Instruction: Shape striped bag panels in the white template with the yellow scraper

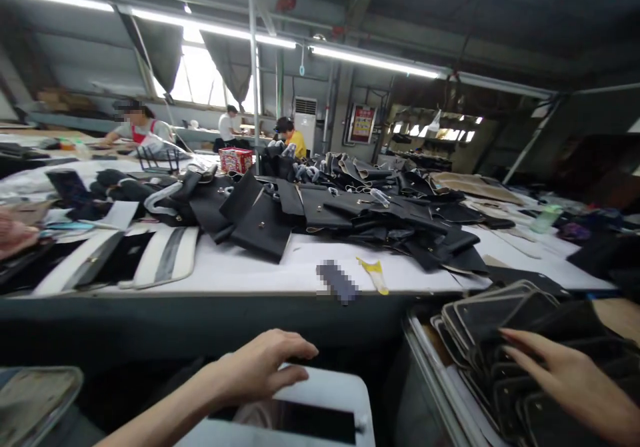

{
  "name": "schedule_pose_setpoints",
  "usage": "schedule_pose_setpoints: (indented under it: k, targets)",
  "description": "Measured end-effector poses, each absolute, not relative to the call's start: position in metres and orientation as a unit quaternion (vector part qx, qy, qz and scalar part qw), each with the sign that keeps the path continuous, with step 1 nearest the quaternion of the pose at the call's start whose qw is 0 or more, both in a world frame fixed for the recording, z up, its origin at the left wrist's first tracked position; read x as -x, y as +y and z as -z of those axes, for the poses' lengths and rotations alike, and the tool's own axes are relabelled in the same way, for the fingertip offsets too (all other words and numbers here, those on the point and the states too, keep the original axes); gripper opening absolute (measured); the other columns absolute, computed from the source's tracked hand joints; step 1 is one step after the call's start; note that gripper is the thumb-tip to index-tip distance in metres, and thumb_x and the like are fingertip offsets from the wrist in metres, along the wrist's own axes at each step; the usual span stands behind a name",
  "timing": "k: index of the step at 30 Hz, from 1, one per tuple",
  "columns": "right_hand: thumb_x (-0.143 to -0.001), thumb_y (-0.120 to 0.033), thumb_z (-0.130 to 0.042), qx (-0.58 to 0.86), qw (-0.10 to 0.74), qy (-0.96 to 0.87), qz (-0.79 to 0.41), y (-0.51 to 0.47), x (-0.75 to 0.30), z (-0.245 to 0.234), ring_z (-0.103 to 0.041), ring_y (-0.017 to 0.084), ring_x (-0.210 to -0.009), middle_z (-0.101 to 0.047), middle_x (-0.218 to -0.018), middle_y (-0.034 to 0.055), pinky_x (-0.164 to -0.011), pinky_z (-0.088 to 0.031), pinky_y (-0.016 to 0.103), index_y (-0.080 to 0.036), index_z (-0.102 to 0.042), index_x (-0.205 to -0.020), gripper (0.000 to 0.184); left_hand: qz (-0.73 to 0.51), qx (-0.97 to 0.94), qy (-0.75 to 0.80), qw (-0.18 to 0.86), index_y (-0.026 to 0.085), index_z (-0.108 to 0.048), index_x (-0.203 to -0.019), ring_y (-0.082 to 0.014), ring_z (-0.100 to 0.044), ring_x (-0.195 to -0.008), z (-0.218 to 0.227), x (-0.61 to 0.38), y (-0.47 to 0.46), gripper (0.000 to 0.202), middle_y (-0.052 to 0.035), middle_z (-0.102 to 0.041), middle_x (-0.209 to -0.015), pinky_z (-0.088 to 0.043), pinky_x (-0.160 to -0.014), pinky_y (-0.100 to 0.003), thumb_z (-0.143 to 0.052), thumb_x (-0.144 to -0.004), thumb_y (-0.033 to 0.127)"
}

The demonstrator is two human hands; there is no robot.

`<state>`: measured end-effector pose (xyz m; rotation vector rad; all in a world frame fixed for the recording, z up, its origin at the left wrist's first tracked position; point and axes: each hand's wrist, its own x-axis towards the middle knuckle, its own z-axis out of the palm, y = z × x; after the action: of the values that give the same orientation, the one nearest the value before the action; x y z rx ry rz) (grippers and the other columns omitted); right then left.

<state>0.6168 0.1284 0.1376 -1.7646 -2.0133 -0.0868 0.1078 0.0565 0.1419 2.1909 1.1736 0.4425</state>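
My left hand rests with loosely curved fingers on the top edge of a white machine housing near the bottom of the view; it holds nothing. At the lower right, my right hand lies flat with its fingers stretched out over a row of dark flat pieces standing on edge in a metal tray. Beyond both hands a long white-topped table carries a big heap of black leather pieces.
A yellow scrap and a blurred dark item lie near the table's front edge. White and black panels lie at the left. A red box stands further back. Other people work at far tables, one in red, one in yellow.
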Motion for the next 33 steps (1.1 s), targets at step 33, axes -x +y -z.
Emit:
schedule_pose_setpoints:
  k: [33]
  targets:
    - [-0.093,-0.046,-0.045,0.45,0.394,-0.781,0.18,0.38,-0.186,-0.298,-0.058,0.021,-0.067,-0.061,-0.068,0.0062,-0.062,-0.036,0.03,-0.019,-0.06,-0.076,0.036,-0.543,-0.456,0.598,0.373,0.014,-0.07,-0.096,-0.0212,-0.059,-0.077,-0.02,0.053,0.224,0.04,-0.0085,-0.069,-0.089,-0.045,-0.075,-0.035,-0.066,-0.078,0.049]
